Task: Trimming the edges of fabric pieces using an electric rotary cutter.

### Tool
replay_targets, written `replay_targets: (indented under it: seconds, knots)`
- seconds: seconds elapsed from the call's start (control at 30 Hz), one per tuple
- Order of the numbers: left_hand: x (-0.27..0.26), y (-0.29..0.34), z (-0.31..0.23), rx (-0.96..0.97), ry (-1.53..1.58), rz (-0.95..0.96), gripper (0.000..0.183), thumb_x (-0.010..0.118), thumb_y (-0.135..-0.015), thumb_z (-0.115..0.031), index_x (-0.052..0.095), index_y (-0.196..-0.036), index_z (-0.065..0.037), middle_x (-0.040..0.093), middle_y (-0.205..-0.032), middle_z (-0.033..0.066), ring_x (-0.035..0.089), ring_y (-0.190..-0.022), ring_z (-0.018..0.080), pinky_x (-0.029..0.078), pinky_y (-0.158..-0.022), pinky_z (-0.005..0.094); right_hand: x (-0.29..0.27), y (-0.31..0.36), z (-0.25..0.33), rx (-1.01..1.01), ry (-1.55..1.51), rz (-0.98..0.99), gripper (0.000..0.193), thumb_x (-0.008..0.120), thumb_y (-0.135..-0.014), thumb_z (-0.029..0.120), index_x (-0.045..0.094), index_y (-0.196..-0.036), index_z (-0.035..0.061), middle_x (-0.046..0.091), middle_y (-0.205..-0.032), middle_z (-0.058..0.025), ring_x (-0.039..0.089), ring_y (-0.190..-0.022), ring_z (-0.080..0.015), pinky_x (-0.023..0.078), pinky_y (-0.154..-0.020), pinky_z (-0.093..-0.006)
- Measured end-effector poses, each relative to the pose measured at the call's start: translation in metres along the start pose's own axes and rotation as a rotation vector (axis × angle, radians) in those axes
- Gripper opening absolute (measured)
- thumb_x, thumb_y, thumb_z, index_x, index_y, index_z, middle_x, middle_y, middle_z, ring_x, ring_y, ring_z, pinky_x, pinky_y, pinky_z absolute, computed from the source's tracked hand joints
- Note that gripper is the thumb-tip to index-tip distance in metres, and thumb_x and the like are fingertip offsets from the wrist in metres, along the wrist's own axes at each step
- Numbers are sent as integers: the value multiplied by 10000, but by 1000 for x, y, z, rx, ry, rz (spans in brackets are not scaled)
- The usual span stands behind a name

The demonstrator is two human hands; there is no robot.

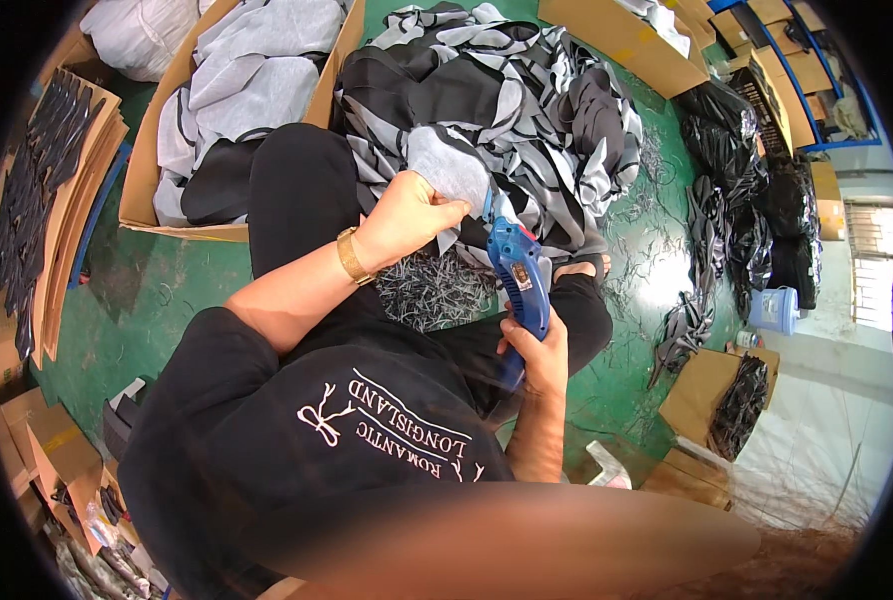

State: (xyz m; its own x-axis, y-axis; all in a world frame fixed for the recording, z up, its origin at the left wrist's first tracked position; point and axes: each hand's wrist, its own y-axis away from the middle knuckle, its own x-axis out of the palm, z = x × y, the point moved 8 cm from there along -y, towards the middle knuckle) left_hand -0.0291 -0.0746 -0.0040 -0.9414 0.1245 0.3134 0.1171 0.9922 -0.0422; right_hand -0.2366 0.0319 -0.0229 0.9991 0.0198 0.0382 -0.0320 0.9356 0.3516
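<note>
My left hand, with a gold watch on the wrist, pinches the edge of a light grey fabric piece between thumb and fingers. My right hand is wrapped round the handle of blue cordless electric scissors. Their head points away from me and meets the right edge of the grey piece. Whether the blades are parted is too small to tell. Just beyond both hands lies a large heap of grey and black fabric pieces. Thin dark trimmings are piled between my legs.
At the left stands a cardboard box full of grey fabric pieces. Stacked cardboard with black strips is farther left. Black plastic bags line the right side, near a light blue bucket. More trimmings litter the green floor.
</note>
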Motion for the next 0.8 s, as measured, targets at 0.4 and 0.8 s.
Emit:
replay_targets:
  seconds: [0.4,0.8]
  knots:
    - [9,6,31,-199,-131,323,142,625,-785,-39,659,-901,36,640,-775,-15,532,-643,31,428,-560,210,1,-12,25,-88,-98,-18,299,637,-760,59,548,-1016,-68,563,-809,-75,541,-567,-137,472,-514,-257]
    - [33,27,49,-439,230,195,193,650,-860,-117,645,-1037,-41,656,-911,-16,571,-736,40,442,-637,203,18,-46,28,-139,59,-83,304,758,-716,77,584,-946,-20,602,-825,-39,578,-693,-111,476,-652,-238]
